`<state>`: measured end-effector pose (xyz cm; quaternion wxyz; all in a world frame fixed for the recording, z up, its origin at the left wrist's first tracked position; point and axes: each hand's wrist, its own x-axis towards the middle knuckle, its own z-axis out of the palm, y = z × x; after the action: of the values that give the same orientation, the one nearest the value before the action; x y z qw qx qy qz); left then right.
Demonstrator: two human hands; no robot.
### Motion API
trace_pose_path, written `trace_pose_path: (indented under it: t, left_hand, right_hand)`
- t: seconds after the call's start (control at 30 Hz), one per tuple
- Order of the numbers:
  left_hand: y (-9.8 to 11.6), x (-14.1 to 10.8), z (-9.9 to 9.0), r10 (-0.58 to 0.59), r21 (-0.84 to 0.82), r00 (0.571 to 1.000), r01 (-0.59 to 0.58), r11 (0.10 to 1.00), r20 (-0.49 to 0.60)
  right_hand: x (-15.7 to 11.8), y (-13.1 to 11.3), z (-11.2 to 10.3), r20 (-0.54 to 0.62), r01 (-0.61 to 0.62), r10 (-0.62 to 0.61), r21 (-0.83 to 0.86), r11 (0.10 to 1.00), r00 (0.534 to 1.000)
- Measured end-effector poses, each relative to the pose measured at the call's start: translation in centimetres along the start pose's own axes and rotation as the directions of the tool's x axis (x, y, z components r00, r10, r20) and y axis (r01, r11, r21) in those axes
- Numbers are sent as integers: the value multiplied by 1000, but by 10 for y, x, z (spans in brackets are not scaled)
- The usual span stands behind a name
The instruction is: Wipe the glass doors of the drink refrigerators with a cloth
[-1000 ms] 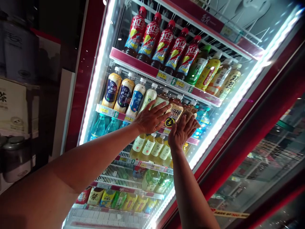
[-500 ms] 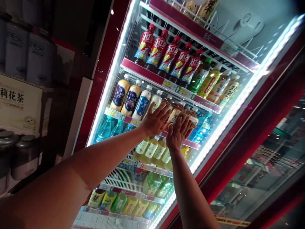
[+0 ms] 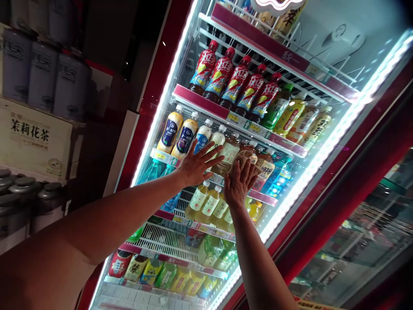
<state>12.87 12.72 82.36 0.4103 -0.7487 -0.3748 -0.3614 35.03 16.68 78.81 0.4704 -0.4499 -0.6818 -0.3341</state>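
My left hand is spread wide, palm forward and fingers apart, against or very near the glass front of a lit drinks fridge. It holds nothing. To its right, my right hand presses a crumpled brownish cloth towards the glass, its fingers laid over the cloth. Behind the hands stand shelved bottles: a bottle with a blue label, a pale bottle and a bottle of milk tea. The hands and cloth partly hide that row.
Red-capped bottles fill the shelf above, and yellowish bottles the one below. The fridge's red frame runs along the left. Beside it are grey tins, a tea box and jars. Another glass-fronted cabinet is at right.
My left hand has shifted left, away from my right hand, and its fingers have spread. The cloth and right hand have moved slightly left across the bottles. The view has shifted a little.
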Motion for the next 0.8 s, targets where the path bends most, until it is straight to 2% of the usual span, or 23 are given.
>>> trace_pose_path:
  t: [0.07,0.13,0.3,0.43,0.6,0.7,0.8]
  left_hand:
    - [-3,-4,-2,12,-5,1000,-12,1000,17]
    - [-9,-10,-5,14,-4,1000,-14,1000,21]
    - [-27,-32,-13,-57,34,998,57,998,-3]
    - [-33,-47,-19,-127,47,992,126,991,17]
    - [-39,-56,-26,-161,65,983,155,986,90]
    - [-49,-60,-29,-172,87,982,165,983,80]
    - [-59,-64,-32,-178,101,983,173,980,41]
  right_hand:
    - [-5,4,-3,13,36,-35,-9,999,999]
    - [-3,3,-3,7,5,-5,-6,1000,1000]
    - [17,-31,6,-50,-146,148,47,988,988]
    - [16,-49,5,4,-83,83,21,996,997]
    - [5,-39,2,54,2,-2,2,1000,999]
    - [14,-47,7,-5,-66,66,24,998,998]
    - [28,-70,14,-63,-129,131,42,991,989]
